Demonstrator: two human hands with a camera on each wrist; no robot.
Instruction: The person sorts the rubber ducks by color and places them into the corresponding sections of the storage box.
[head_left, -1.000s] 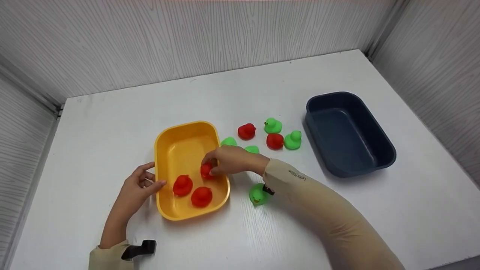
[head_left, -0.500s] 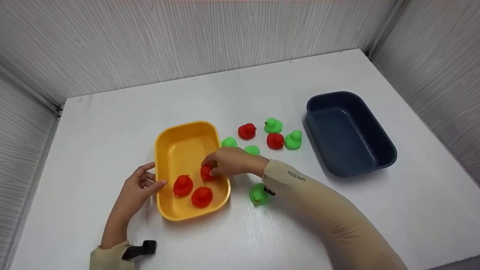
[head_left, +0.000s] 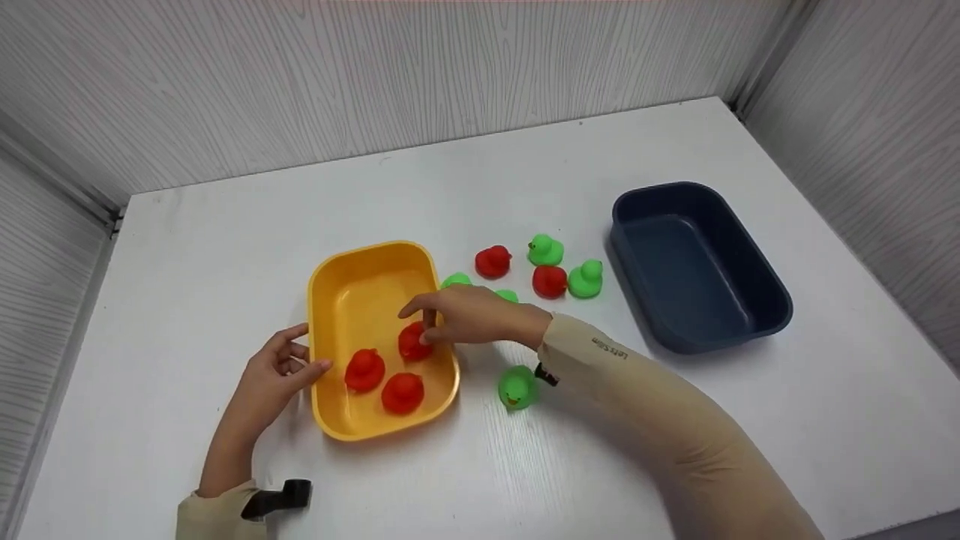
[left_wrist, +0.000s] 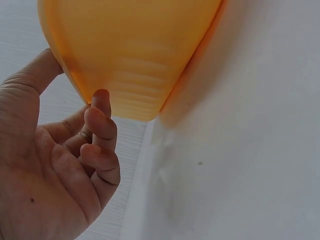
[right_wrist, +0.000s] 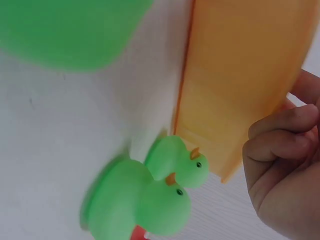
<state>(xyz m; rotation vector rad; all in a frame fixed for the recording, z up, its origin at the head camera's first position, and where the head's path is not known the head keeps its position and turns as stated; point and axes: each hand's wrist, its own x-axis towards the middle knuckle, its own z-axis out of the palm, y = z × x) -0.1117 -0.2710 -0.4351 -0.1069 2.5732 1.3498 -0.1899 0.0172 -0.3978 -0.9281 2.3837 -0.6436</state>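
In the head view, a yellow plastic bin (head_left: 367,292) holds three red rubber ducks. My left hand (head_left: 274,379) grips the bin's left wall, thumb at the rim; the left wrist view shows its fingers curled against the outside (left_wrist: 102,122). Reaching over the right rim, my right hand (head_left: 472,313) has its fingers spread apart above one red duck (head_left: 412,345), with the thumb close beside it. The second red duck (head_left: 364,371) and the third red duck (head_left: 403,393) sit upright nearer the front. Curled fingers of the right hand (right_wrist: 287,145) show outside the bin wall in its wrist view.
Right of the yellow bin, red ducks (head_left: 493,262) and green ducks (head_left: 586,279) stand on the white table (head_left: 247,225), two green ones partly behind my right hand. One green duck (head_left: 517,388) is below my right wrist. A dark blue bin (head_left: 679,270) stands farther right.
My right hand has let go of the red duck; its fingers have opened and it has drawn back slightly to the right. The duck stays in the bin. My left hand has not moved.
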